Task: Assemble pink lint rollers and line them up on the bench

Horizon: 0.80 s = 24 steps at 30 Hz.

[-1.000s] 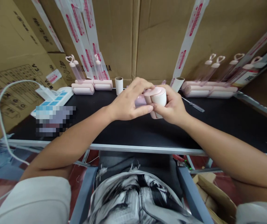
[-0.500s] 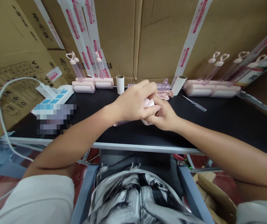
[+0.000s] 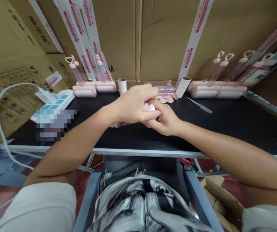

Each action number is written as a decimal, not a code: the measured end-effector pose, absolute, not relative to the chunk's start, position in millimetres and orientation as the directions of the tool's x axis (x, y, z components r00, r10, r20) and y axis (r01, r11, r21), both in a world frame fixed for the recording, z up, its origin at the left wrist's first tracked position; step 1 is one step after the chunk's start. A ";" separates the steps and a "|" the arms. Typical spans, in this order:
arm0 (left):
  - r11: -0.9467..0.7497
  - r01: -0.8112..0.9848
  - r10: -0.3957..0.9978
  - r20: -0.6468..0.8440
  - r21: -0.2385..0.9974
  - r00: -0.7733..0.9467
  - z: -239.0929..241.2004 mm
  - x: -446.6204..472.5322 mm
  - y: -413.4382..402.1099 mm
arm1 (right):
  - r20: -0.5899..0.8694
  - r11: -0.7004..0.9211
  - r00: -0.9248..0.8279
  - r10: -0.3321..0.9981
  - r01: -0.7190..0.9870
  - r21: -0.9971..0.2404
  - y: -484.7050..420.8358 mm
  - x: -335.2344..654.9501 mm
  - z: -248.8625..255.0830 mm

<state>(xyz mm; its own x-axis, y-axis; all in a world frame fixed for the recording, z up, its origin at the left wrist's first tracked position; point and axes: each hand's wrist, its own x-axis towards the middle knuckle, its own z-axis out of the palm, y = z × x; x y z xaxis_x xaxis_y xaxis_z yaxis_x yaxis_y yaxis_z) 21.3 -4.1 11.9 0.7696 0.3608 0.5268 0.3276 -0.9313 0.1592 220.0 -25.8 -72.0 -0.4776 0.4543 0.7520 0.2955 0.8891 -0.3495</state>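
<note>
Both my hands are closed round a pink lint roller (image 3: pixel 150 107) over the middle of the black table (image 3: pixel 225 129). My left hand (image 3: pixel 133 104) covers it from above, fingers curled over the top. My right hand (image 3: pixel 164 120) grips it from the right and below. Only a small pink and white part of the roller shows between the fingers; its clear pink handle (image 3: pixel 122 124) pokes out to the left under my left hand. The rest is hidden.
Finished pink rollers (image 3: pixel 93 88) line the back left and more rollers (image 3: pixel 215 90) the back right, against cardboard boxes (image 3: pixel 167 38). Two cardboard tubes (image 3: pixel 122 86) (image 3: pixel 183 86), loose pink caps (image 3: pixel 167 98), a small screwdriver (image 3: pixel 200 105) and a white power strip (image 3: pixel 56 101) lie on the table.
My hands lowered the roller toward the table and closed over it; a second ago its white paper roll and pink cover showed plainly, now they are mostly hidden.
</note>
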 end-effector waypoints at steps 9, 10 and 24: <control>-0.923 0.318 0.384 0.508 0.215 0.772 13.2 20.6 -3.9 | 0.762 0.908 -0.500 0.412 0.296 -0.297 -23.2 220.9 -72.1; -0.922 0.319 0.387 0.510 0.219 0.768 13.0 20.7 -4.1 | 0.762 0.908 -0.501 0.410 0.298 -0.293 -22.8 221.1 -72.7; -0.937 0.247 0.345 0.528 0.249 0.776 13.3 17.9 -1.5 | 0.756 0.923 -0.540 0.371 0.300 -0.240 -15.0 223.8 -76.8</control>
<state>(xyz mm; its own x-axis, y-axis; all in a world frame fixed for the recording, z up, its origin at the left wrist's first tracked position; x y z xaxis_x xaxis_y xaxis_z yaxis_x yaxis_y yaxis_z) 17.9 -1.5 13.3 0.7760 0.3448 0.5282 0.2466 -0.9365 0.2492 223.8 -15.0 -76.8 -0.5398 0.3712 0.7556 0.2996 0.9235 -0.2396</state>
